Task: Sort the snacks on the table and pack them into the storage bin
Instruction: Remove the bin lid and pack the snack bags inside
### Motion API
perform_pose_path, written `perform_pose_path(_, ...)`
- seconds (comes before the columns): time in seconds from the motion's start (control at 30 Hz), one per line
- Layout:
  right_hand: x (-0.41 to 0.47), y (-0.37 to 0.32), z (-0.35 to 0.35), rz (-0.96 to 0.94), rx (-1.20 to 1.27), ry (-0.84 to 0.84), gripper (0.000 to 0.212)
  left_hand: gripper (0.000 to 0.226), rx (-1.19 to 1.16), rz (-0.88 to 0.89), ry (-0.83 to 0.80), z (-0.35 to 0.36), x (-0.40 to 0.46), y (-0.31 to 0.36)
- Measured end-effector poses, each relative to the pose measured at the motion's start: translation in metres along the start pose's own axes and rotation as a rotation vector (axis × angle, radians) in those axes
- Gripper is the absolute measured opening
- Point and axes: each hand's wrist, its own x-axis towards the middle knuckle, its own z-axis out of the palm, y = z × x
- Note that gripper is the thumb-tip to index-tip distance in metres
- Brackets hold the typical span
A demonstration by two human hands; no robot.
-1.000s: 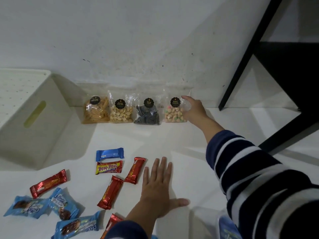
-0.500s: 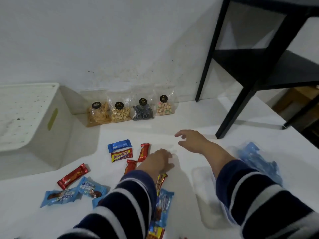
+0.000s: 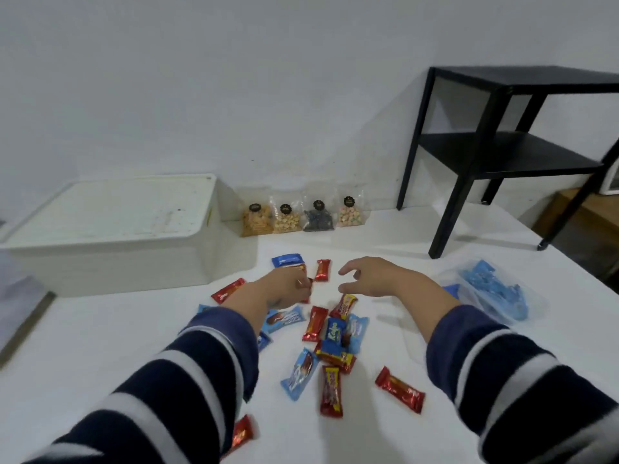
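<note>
Several small snack bars in red, blue and yellow-red wrappers lie scattered on the white table point(image 3: 100, 346). My left hand point(image 3: 284, 289) is in the middle of them, its fingers pinched on a red snack bar point(image 3: 308, 281). My right hand point(image 3: 371, 277) hovers just to the right with curled, spread fingers and holds nothing. Another red bar point(image 3: 322, 270) lies between the hands and a blue bar point(image 3: 287, 260) lies behind the left hand. The white storage bin point(image 3: 134, 262) stands at the left. A row of clear snack bags point(image 3: 286, 221) leans against the wall.
A clear bag of blue-wrapped snacks point(image 3: 492, 296) lies at the right, close to my right forearm. A black side table point(image 3: 502, 128) stands at the back right, with one leg point(image 3: 449, 222) near the table edge. Loose bars point(image 3: 400, 390) lie near me.
My right hand has drawn back from the rightmost bag at the wall to the middle of the table. My left hand has lifted from lying flat and closed on a red bar.
</note>
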Motion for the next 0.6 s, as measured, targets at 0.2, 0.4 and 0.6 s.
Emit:
perform_pose_path(0.2, -0.036, -0.069, 0.020, -0.100, -0.074, -0.002, 0.051, 0.037, -0.091, -0.117, 0.121, -0.014, -0.083, -0.048)
perform_pose_path(0.4, -0.041, -0.140, 0.023, -0.170, -0.050, 0.011, 0.055, 0.037, -0.141, -0.197, 0.252, -0.053, -0.145, -0.111)
perform_pose_path(0.6, -0.014, -0.216, 0.028, -0.175, 0.022, 0.045, 0.059, 0.039, -0.126, -0.260, 0.325, -0.098, -0.173, -0.203)
